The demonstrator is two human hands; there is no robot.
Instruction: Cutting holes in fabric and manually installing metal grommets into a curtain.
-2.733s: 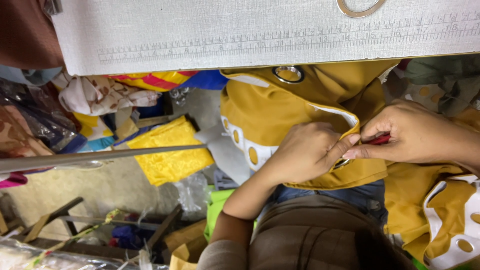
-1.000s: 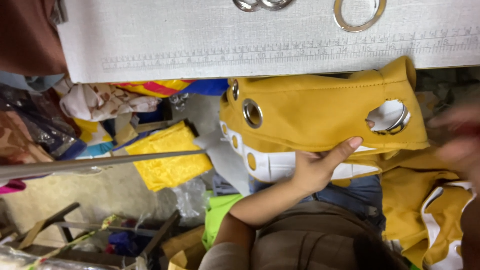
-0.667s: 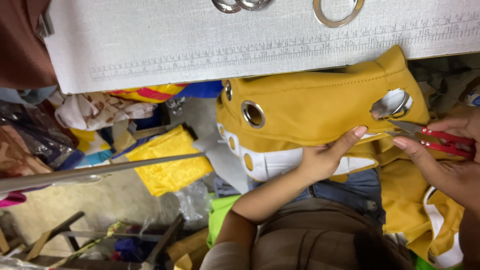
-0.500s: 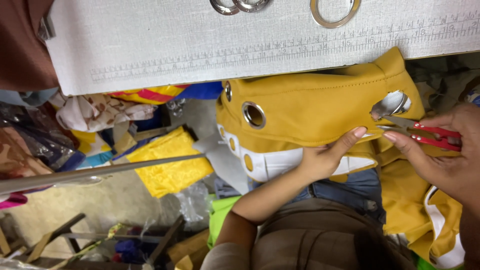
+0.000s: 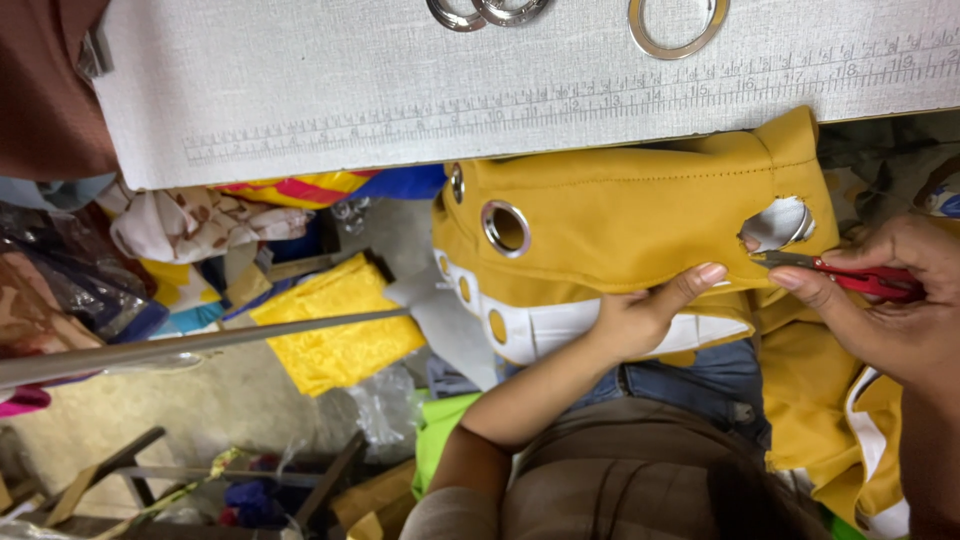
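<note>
Yellow fabric (image 5: 620,215) hangs off the bench (image 5: 400,90) edge. Left hand (image 5: 640,320) presses it flat; right hand (image 5: 890,320) fingers grip red snips (image 5: 840,275) at the hole (image 5: 778,222). Best snip slowly, cloth tight.

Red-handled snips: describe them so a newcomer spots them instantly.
Start at the mustard-yellow fabric hanging below the white table edge. At its right end is a cut hole; the red-handled snips sit just below it, held in the right hand, blades pointing left. They are the only red tool there.
</note>
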